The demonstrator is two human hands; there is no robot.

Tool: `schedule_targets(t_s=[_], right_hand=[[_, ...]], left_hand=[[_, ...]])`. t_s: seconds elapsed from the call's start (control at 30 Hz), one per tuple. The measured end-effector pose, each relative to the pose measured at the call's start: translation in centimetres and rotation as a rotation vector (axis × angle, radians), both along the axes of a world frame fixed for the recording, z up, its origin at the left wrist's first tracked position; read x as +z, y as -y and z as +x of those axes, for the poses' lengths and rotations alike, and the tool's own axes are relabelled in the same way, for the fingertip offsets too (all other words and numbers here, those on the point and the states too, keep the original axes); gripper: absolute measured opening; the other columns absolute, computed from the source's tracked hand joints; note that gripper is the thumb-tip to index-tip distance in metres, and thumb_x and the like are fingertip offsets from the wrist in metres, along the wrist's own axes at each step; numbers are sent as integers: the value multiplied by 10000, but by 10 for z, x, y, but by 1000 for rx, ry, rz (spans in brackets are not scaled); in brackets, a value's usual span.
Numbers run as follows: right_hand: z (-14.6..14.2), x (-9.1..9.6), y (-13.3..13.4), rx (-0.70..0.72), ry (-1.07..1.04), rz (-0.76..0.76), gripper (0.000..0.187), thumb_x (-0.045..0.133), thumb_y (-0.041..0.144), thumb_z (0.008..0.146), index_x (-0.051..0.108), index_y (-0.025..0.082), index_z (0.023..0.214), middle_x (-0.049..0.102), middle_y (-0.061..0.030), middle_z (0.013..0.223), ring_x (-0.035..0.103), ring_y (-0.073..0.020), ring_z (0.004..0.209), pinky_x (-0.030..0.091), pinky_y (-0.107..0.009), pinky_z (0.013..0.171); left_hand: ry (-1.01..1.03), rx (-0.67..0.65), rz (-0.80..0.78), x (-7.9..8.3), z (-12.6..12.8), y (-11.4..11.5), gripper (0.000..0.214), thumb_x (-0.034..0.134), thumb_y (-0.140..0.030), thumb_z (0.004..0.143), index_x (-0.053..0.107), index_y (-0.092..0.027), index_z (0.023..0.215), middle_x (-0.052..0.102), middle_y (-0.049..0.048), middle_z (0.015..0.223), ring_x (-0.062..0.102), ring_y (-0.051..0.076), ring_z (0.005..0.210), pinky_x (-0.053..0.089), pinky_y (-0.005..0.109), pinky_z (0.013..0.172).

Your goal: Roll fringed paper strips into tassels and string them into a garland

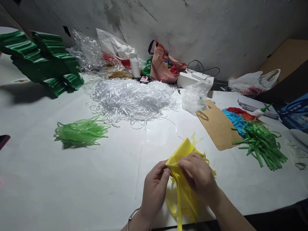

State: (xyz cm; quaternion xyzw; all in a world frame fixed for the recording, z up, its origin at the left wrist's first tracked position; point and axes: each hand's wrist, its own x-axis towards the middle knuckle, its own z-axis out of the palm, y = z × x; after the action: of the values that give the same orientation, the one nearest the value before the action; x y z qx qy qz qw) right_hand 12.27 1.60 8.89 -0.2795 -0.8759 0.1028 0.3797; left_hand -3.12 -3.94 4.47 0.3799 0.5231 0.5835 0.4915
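Note:
A bright yellow sheet cut into a fringe of strips [181, 152] is held up between both hands above the near part of the white table. My left hand [155, 186] pinches the sheet's left corner between thumb and fingers. On its right side, my right hand [198, 175] has curled fingers on the strips; its fingertips are partly hidden. Loose yellow strips hang below the hands and stick out past the right one. A thin white strand lies on the table just behind the sheet.
Shiny white strands [134, 99] form a heap behind. A pale green fringe bundle [80, 132] lies left, a darker green one [263, 144] right, beside blue strips [234, 121] and brown paper [215, 128]. A green layered piece [45, 64] stands far left; a pink bag [161, 65] stands by the wall.

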Motion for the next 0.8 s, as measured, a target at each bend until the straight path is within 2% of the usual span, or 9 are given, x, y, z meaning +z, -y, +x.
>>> schedule_targets(t_s=[0.07, 0.13, 0.23, 0.33, 0.53, 0.63, 0.8], right_hand=[[-1, 2, 1, 33, 95, 121, 217, 441, 103, 944, 647, 170, 958, 658, -71, 829, 582, -170, 746, 449, -346, 723], [-1, 4, 4, 15, 153, 148, 191, 464, 112, 916, 648, 162, 911, 638, -81, 825, 575, -183, 760, 446, -383, 767], [-3, 8, 9, -19, 179, 106, 121, 523, 133, 873, 633, 145, 924, 633, -88, 864, 584, -198, 820, 415, -462, 904], [-4, 8, 14, -71, 164, 92, 103, 546, 105, 869, 625, 165, 897, 638, -57, 847, 587, -178, 791, 356, -495, 988], [-5, 4, 15, -120, 90, 3, 111, 550, 109, 879, 594, 190, 817, 618, -16, 798, 576, -159, 748, 339, -491, 995], [-5, 5, 15, -123, 84, -53, 88, 557, 121, 876, 597, 193, 844, 612, -18, 824, 575, -165, 774, 335, -493, 1001], [-5, 5, 18, -132, 97, -59, 101, 551, 105, 884, 607, 189, 872, 616, -17, 834, 576, -164, 782, 304, -508, 1025]], left_hand=[[15, -4, -2, 1, 1, -1, 295, 628, -362, 863, 715, -197, 1092, 735, 66, 1036, 664, 228, 918, 545, 303, 804], [22, -12, 5, 1, 2, -1, 291, 624, -357, 868, 708, -195, 1095, 732, 63, 1050, 661, 223, 944, 541, 305, 832], [34, -20, 18, 1, 3, -1, 263, 617, -346, 879, 703, -206, 1084, 731, 50, 1062, 657, 206, 965, 532, 295, 865], [43, -23, 19, 0, 4, -1, 237, 620, -337, 882, 703, -212, 1065, 730, 42, 1068, 655, 197, 973, 529, 284, 876], [35, -30, 15, 0, 7, -2, 249, 638, -337, 870, 706, -211, 1074, 735, 45, 1059, 660, 202, 978, 539, 278, 857], [44, -27, 6, 0, 7, -3, 242, 652, -344, 860, 710, -207, 1051, 737, 47, 1048, 665, 201, 965, 543, 278, 854], [57, -25, 5, -2, 7, -1, 235, 651, -352, 862, 708, -201, 1033, 734, 52, 1056, 662, 201, 973, 543, 282, 864]])
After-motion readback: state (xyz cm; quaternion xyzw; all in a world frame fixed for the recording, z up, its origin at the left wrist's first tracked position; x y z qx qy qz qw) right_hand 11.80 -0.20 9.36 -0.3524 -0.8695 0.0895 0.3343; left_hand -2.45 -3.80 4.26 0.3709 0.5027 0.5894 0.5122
